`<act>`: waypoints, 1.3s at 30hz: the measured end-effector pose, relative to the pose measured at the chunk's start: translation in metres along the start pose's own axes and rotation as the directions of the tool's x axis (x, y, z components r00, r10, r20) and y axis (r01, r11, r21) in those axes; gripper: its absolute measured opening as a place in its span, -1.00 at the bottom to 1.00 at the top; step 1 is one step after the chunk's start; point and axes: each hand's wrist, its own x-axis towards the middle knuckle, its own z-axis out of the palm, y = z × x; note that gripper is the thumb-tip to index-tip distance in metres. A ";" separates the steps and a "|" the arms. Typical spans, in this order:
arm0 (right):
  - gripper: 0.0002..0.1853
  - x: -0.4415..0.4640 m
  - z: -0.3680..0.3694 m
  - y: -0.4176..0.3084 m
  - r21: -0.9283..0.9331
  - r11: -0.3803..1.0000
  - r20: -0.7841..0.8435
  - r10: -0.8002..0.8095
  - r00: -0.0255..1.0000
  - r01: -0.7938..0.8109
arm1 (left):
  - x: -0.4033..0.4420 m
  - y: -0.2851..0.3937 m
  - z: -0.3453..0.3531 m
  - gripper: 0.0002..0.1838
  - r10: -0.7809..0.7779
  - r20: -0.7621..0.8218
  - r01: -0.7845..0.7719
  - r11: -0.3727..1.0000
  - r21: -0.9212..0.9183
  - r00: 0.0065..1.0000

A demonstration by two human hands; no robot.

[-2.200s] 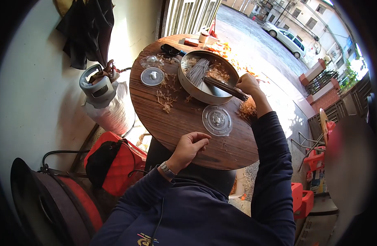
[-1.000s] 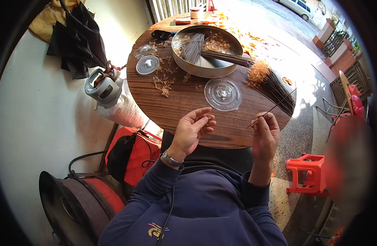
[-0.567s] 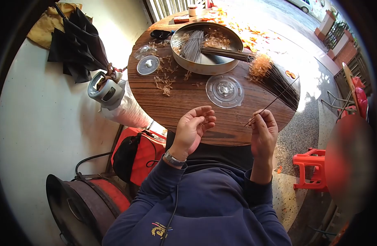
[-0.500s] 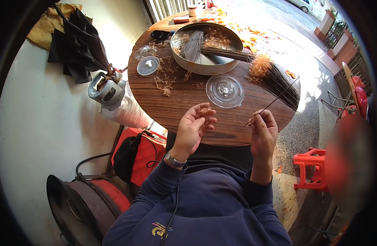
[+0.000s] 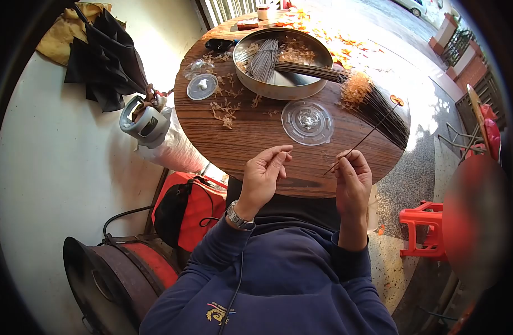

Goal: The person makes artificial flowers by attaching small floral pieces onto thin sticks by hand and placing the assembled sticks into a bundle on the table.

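My right hand [image 5: 354,177] pinches a thin dark stick [image 5: 368,134] near its lower end. The stick slants up to the right, and its far end overlaps a small orange piece [image 5: 396,100] in view; whether they touch I cannot tell. My left hand [image 5: 263,177], with a wristwatch, is closed, thumb against the fingers, over the table's near edge; what it holds, if anything, is hidden. Beyond the hands lies a clear plastic lid [image 5: 307,123]. A bundle of dark sticks [image 5: 382,114] with a pale orange tuft [image 5: 356,89] rests at the right.
A round metal pan [image 5: 290,89] on the wooden table [image 5: 245,148] holds grey sticks [image 5: 264,62] and pale shreds. Another lid [image 5: 202,87] and loose shreds [image 5: 225,114] lie left. Orange pieces [image 5: 345,53] cover the far side. A red stool [image 5: 424,230] stands right.
My left fingers have closed together, and the pale brownish piece seen in them is out of sight. My right hand has shifted slightly left with the stick, whose tip now overlaps the orange piece.
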 end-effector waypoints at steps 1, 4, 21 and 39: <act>-0.94 0.000 0.002 -0.001 0.008 0.999 0.006 -0.040 0.999 0.040 | 0.000 0.000 0.000 -0.74 0.092 0.017 -0.093 0.985 0.142 0.996; -0.96 -0.001 0.008 -0.003 0.002 0.991 0.032 -0.136 0.990 0.136 | -0.004 0.007 0.004 -0.72 0.180 0.029 -0.183 0.965 0.189 0.983; -0.81 -0.029 0.043 -0.018 -0.017 0.901 0.087 -0.431 0.898 0.434 | -0.027 0.028 0.027 -0.79 0.438 0.208 -0.439 0.897 -0.045 0.874; -0.77 -0.033 0.048 -0.016 -0.056 0.874 0.137 -0.473 0.870 0.483 | -0.031 0.032 0.029 -0.77 0.437 0.254 -0.435 0.898 -0.068 0.863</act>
